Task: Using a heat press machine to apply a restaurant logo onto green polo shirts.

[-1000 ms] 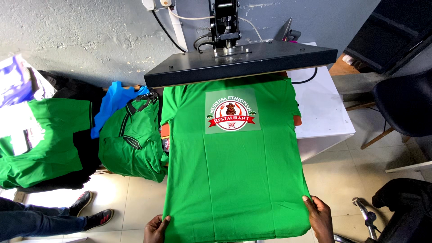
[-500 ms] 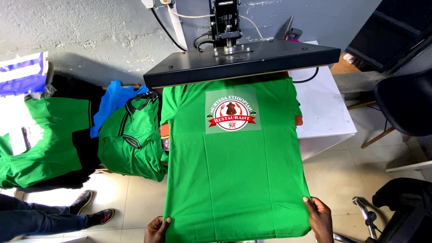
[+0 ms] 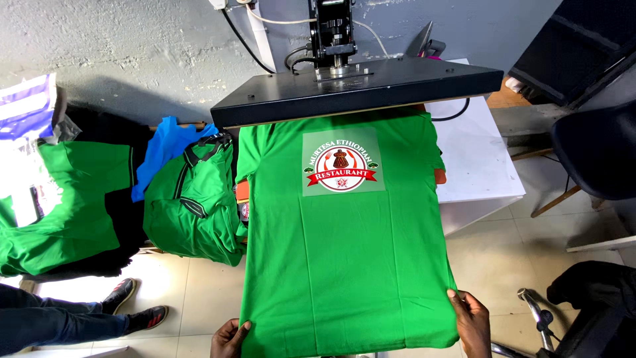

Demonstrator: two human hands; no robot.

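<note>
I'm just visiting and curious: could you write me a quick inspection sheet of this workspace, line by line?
Surface: white table carrying a heat press, its black top plate raised.
Job's things: green shirt spread flat under the plate, a round red and white printed sheet on its chest.
Clutter: pile of green shirts, a blue garment, more green shirts at far left.
Hands: left hand and right hand each grip a bottom corner of the shirt.
Cables: black cables run down the wall behind the press.
Surroundings: grey wall, tiled floor, black chair, another person's shoes.
</note>
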